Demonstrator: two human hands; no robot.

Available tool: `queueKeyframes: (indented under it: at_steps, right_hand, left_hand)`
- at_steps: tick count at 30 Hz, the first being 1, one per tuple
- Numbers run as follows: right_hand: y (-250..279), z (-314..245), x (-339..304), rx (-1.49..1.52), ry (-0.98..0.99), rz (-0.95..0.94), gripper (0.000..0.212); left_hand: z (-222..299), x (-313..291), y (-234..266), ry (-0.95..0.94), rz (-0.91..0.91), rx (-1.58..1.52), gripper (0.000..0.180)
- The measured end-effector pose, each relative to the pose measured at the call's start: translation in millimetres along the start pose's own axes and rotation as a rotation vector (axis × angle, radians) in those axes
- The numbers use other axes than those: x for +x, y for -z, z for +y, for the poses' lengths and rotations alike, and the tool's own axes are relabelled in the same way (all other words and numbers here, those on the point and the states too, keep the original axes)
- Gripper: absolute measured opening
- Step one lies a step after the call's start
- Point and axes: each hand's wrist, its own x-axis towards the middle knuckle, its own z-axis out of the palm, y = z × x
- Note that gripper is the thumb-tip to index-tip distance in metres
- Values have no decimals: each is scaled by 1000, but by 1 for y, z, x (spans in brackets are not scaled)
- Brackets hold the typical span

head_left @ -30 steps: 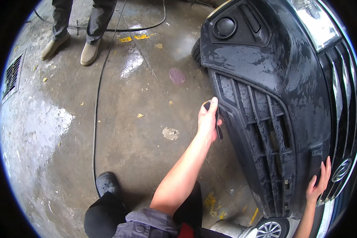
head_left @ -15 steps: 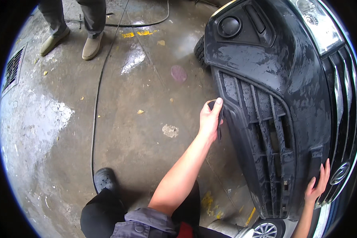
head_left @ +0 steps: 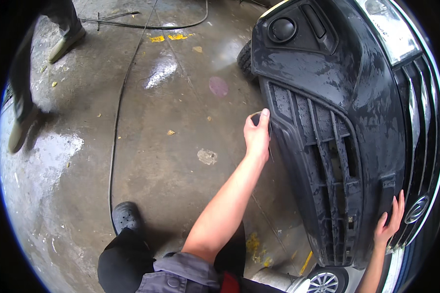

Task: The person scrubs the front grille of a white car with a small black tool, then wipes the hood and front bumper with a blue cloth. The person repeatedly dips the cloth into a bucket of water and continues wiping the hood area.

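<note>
My left hand [head_left: 257, 136] is closed, pinching a thin dark sheet [head_left: 255, 119] between thumb and fingers; what it is exactly does not show. It is just beside the outer edge of a black car bumper [head_left: 305, 71], near the slatted lower grille [head_left: 322, 134]. Whether hand or sheet touches the bumper I cannot tell. My right hand [head_left: 390, 223] lies open on the bumper, fingers apart, near the oval badge [head_left: 417, 210] of the upper grille. Wet-looking, patchy marks cover much of the bumper's surface.
A black hose [head_left: 116, 127] runs across the wet concrete floor [head_left: 156, 161], passing my shoe [head_left: 127, 218]. Another person's legs and shoes [head_left: 66, 45] are at the upper left. The car's headlight [head_left: 390, 29] is at the upper right; another car's wheel [head_left: 324, 281] shows at the bottom.
The other person has stepped, one foot now farther left and nearer to me. My left hand has moved slightly up and left, and the sheet shows thinner. My right hand stays on the bumper.
</note>
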Motion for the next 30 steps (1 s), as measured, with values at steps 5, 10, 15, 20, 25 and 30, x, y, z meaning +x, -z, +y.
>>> queueKeyframes:
  at_steps: [5,10,15,20,25,30]
  right_hand:
    - [-1,1,-3,1,-6,0,45]
    - [0,4,-3,6,10,3,46]
    - [0,1,1,-11,1,0,46]
    - [-1,4,-3,-31,14,8,46]
    - [-2,1,0,-6,11,7,46]
    - [-1,2,-2,-13,4,7,45]
  left_hand:
    - [-22,-18,2,6,-25,22,31]
    - [-1,-13,-3,2,-23,84,30]
    - [-1,-5,3,-26,-98,-44,29]
    - [-18,-26,1,-44,-60,40,27]
    - [-5,-1,8,-124,-88,120,28]
    - [-15,-20,3,-137,-56,115,27]
